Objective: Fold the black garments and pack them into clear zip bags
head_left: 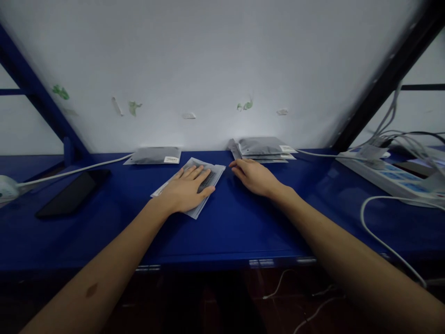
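The translucent pouch [216, 173] lies just left of the frame's centre, under my left hand [187, 186]; I have those fingers slightly apart, flat across it, with its right corner showing beyond them. Of my 2 hands, the right [255, 177] has loosely bent fingers, close together, near the stacked grey pouches [262, 145].

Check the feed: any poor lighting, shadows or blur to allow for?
Head view: dim overall, the wall brightest low down, the floor nearly lost in darkness; head view: a soft shadow beneath the right hand on the blue table; head view: the power strip looks blurred, packet labels too soft to read.
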Demonstrator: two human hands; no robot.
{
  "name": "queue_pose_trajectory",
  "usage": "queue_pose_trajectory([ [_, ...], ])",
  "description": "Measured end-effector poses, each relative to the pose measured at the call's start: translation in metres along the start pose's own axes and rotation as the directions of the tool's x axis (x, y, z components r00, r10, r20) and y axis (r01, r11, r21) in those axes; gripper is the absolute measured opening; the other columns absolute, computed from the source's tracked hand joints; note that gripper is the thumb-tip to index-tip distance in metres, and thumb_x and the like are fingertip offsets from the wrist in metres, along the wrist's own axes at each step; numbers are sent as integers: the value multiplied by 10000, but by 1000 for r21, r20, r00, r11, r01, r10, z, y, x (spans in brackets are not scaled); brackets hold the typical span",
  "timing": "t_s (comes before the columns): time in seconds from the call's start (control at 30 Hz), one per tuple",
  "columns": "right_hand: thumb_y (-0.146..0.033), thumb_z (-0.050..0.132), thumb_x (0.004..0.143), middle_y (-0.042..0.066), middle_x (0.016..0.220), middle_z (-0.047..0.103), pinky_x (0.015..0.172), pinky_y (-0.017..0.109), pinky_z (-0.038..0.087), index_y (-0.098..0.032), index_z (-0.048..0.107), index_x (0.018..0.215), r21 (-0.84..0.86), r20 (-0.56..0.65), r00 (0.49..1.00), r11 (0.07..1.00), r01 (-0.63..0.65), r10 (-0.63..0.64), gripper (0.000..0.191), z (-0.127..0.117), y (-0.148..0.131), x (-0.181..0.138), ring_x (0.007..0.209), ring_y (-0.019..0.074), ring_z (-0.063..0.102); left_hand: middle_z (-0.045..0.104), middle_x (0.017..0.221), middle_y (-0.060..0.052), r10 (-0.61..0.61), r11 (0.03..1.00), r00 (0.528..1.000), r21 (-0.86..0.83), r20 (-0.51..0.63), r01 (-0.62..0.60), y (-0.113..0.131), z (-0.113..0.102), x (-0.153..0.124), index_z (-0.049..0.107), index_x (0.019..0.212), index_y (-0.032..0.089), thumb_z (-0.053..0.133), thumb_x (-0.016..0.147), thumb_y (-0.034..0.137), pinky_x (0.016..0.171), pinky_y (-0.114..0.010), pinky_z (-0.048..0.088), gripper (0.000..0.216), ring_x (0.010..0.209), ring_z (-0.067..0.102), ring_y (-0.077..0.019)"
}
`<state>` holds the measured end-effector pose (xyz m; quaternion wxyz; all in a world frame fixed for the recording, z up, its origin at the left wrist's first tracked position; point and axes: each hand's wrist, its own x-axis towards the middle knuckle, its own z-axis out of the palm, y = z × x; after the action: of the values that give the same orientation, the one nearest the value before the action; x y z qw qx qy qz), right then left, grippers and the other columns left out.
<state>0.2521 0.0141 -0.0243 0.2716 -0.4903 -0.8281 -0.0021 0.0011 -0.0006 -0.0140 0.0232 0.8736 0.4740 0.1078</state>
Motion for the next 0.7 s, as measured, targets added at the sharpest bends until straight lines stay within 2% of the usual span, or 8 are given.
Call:
queue_pose_trajectory([
  [0.13, -291, 369, 1006, 151, 1152, 712, 946, 470, 503, -159, 663, 1191, 7, 11, 1000, 1000, 6, -6, 372, 1, 1, 1, 1127, 288, 630, 434, 1569, -116, -4, 1000, 1000, -3, -17, 4, 2, 5, 0, 445, 1488, 274, 423, 950, 637, 1200, -608, 192, 649, 1495, 287, -367],
  [0.27, -299, 393, 998, 148, 1143, 718, 947, 461, 508, -156, 673, 1164, -28, -6, 999, 999, -41, 41, 356, 3, 6, 1, 1107, 290, 640, 447, 1547, -167, -57, 997, 998, 54, 2, 57, 17, 1, -7, 453, 1489, 205, 367, 945, 673, 1170, -596, 251, 722, 1462, 333, -404],
  [0.33, -296, 401, 995, 146, 1130, 723, 938, 447, 512, -165, 677, 1142, -61, -14, 997, 995, -79, 78, 338, 4, 10, 1, 1090, 289, 648, 534, 1453, -210, -71, 991, 997, 110, -25, 73, 25, -3, -12, 525, 1429, 163, 369, 944, 666, 1106, -608, 326, 716, 1385, 426, -439],
  [0.4, -291, 401, 995, 146, 1121, 726, 934, 433, 511, -171, 681, 1115, -87, -10, 995, 991, -104, 104, 327, 4, 14, 1, 1085, 290, 651, 659, 1253, -212, -36, 980, 997, 193, -61, 47, 27, -10, -15, 634, 1294, 163, 353, 974, 599, 1013, -590, 405, 610, 1215, 570, -422],
  [0.47, -291, 405, 994, 146, 1112, 730, 930, 421, 509, -174, 682, 1087, -100, -4, 994, 989, -113, 113, 314, 4, 16, 1, 1076, 291, 654, 719, 1010, -154, 26, 967, 995, 255, -97, 0, 20, -17, -16, 706, 1111, 196, 328, 1011, 469, 927, -517, 456, 477, 988, 658, -337],
  [0.53, -289, 411, 992, 141, 1094, 734, 922, 410, 508, -180, 682, 1060, -106, -12, 994, 988, -110, 109, 301, 4, 17, 1, 1055, 286, 659, 713, 906, -111, 45, 962, 988, 271, -147, -4, 4, -22, -15, 715, 1002, 218, 363, 1002, 372, 871, -444, 471, 384, 874, 654, -278],
  [0.63, -284, 420, 984, 124, 1059, 737, 907, 411, 511, -189, 686, 1032, -101, -29, 995, 990, -94, 92, 286, 4, 16, 1, 1012, 274, 661, 703, 1084, -144, -58, 957, 975, 268, -214, 116, -25, -27, -14, 715, 1056, 211, 485, 931, 440, 864, -441, 469, 347, 1004, 620, -322],
  [0.7, -278, 438, 971, 120, 1031, 735, 894, 420, 515, -193, 693, 1015, -90, -36, 996, 992, -90, 87, 272, 5, 16, 2, 988, 271, 658, 706, 1100, -160, -150, 952, 974, 242, -167, 188, -41, -28, -13, 723, 1050, 207, 489, 911, 508, 864, -469, 463, 406, 1025, 612, -350],
])
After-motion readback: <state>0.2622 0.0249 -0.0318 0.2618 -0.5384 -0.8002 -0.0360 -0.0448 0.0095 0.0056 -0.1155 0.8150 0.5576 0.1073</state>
